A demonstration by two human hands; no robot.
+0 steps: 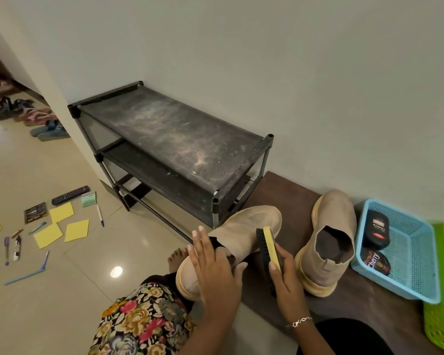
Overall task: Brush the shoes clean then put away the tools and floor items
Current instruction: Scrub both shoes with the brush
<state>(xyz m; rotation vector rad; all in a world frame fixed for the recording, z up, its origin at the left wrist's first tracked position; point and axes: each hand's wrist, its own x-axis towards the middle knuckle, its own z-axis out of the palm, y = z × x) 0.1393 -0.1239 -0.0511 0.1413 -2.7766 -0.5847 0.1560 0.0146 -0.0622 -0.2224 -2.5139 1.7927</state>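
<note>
Left hand (215,265): clasped around the collar of the beige shoe (241,234), fingers laid over the near side, thumb hooked at the opening. The shoe is held tilted, toe pointing away toward the shoe rack (177,139), heel lowest, next to a floral-print knee.

Right hand (285,275): closed around the near end of the brush (267,249). The yellow wooden back is turned to the right and the black bristles to the left. The bristles are set against the right flank of the held shoe, just ahead of the left thumb.

The second shoe (328,239) is stood upright on the brown mat (280,196), just right of the brush and untouched by either hand. Beside it lies the blue basket (415,252), in which a polish bottle (376,229) and a polish tin (376,261) are kept.

Well to the left, yellow paper sheets (61,212), a remote (70,194) and a pen (100,216) are scattered on the tiled floor.
</note>
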